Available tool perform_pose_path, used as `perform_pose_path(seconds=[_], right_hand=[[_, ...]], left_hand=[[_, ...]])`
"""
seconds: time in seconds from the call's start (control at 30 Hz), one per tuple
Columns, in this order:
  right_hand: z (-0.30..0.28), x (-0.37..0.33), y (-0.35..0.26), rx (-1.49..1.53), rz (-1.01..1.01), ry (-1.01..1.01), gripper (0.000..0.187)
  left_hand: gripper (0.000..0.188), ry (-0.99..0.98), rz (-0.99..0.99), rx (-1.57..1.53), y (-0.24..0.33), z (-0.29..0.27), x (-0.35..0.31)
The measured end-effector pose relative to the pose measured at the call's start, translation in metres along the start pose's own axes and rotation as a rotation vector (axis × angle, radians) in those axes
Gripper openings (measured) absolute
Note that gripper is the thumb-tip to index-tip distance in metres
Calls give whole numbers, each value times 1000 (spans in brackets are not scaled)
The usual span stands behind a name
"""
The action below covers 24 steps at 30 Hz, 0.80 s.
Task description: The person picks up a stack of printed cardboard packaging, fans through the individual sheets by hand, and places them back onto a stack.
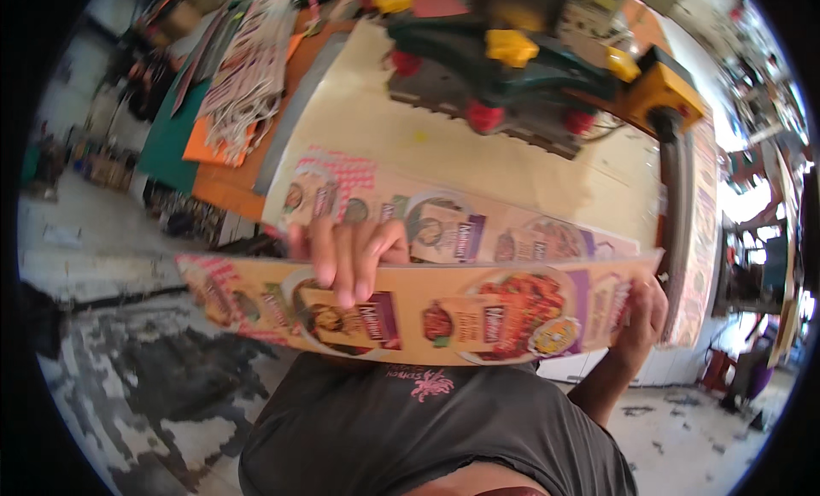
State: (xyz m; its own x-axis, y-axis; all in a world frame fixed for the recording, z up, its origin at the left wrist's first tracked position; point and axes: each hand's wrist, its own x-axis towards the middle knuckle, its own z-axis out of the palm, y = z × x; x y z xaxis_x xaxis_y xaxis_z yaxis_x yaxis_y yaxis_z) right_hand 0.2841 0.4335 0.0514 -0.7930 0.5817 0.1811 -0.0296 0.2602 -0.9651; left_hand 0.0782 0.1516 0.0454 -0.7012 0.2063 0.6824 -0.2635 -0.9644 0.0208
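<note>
A long printed sheet point(444, 312) with food pictures, a purple panel and a pink checked corner stands on edge across my body. The fingers of my left hand point(350, 252) bend over its upper edge, left of the middle; that thumb and forearm are hidden. At the sheet's right end, my right hand point(647, 316) grips the short side. A second sheet with similar print point(512, 227) lies just beyond, on the cream work surface point(342, 94). The held one covers part of it, so I cannot tell whether the two are joined.
Over the far part of the surface stands a dark green machine head point(504, 64) with yellow and red knobs. A yellow control box point(662, 90) sits on a post at the right. Printed strips with white cords point(248, 77) are piled at the left.
</note>
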Motion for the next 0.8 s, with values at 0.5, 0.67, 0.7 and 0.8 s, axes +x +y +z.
perform_pose_path(seconds=[0.5, 0.67, 0.7, 0.8], right_hand=[[-54, 22, 35, 85, 255, -66, 29], [-38, 19, 19, -124, 250, 11, 29], [-35, 18, 13, -197, 247, 14, 28], [-39, 17, 8, -306, 232, -22, 27]], left_hand=[[55, 886, 343, 1507, 204, -10, -52], [40, 828, -296, 2153, 171, -18, -36], [44, 791, -376, 2200, 163, -22, -33], [50, 622, -514, 2418, 150, -22, -21]])
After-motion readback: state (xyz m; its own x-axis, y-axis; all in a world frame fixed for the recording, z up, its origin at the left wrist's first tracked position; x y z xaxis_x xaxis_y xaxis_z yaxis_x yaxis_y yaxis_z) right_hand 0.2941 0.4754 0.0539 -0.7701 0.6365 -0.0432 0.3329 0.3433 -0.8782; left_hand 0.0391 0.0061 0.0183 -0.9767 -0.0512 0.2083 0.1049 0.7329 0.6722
